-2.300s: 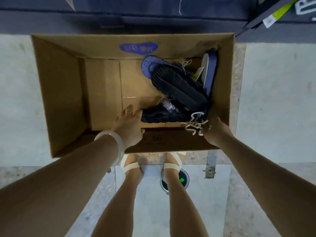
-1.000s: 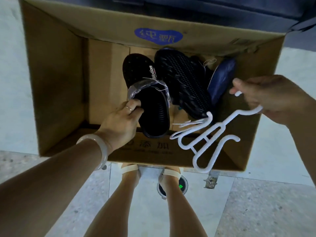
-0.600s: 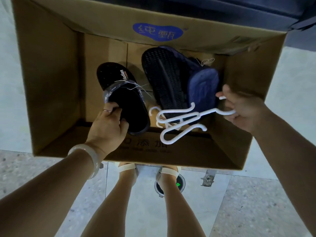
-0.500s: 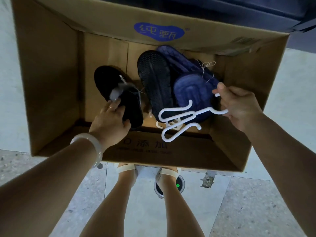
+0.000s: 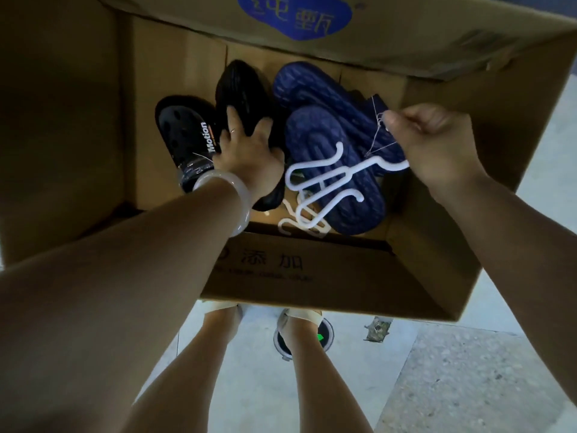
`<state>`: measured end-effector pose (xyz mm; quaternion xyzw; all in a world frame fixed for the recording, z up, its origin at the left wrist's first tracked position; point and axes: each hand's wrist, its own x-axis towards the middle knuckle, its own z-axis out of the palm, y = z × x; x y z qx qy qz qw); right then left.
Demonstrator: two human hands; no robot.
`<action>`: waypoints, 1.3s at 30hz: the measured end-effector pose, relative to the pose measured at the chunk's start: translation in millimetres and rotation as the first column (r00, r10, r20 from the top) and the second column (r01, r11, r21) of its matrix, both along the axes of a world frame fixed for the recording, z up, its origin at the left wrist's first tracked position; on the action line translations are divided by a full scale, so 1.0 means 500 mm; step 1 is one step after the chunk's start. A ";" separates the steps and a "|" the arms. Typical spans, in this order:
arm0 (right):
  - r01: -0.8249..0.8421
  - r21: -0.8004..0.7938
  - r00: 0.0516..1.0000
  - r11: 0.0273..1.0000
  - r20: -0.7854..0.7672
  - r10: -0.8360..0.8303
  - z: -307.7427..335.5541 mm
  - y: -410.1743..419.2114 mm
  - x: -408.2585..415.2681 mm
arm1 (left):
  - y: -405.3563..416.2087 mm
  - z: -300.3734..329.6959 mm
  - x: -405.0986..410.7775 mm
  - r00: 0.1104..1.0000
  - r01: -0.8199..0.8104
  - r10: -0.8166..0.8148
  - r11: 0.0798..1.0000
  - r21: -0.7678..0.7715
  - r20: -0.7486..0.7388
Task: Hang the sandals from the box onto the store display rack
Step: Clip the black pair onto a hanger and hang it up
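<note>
An open cardboard box (image 5: 343, 276) fills the view. Inside lie a black sandal marked "Motion" (image 5: 187, 135), a second black sandal sole-up (image 5: 243, 89) and two navy sandals sole-up (image 5: 337, 170). My left hand (image 5: 246, 148) reaches into the box, fingers wrapped over the sole-up black sandal. My right hand (image 5: 434, 142) grips the hook end of a white plastic hanger (image 5: 318, 182), which dangles over the navy sandals with thin string trailing from it. Another white hanger (image 5: 299, 223) lies on the box floor.
The box's far flap carries a blue label (image 5: 293, 17). Below the box are my legs and feet in white sandals (image 5: 299, 314), a round floor fitting with a green mark (image 5: 321, 337), and grey tiled floor (image 5: 468, 385).
My left hand set down the "Motion" sandal at the left and moved onto the other black sandal. My right hand stayed on the hanger, drifting right. The camera came closer to the box.
</note>
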<state>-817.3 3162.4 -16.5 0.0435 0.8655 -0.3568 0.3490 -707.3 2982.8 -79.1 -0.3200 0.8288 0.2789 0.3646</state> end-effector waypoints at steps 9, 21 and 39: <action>-0.052 0.011 0.972 0.999 0.231 0.048 -0.020 -0.047 0.014 | -0.034 0.009 0.089 0.957 -0.274 0.276 0.961 -0.042 0.090; -0.034 -0.061 0.986 0.998 -0.164 0.024 0.046 -0.103 0.061 | -0.054 0.025 0.128 0.899 -0.390 0.332 0.904 0.177 0.286; -0.060 0.080 0.967 0.995 0.252 0.038 -0.089 -0.292 0.149 | -0.152 0.078 0.206 0.678 -0.691 0.730 0.674 0.260 -0.091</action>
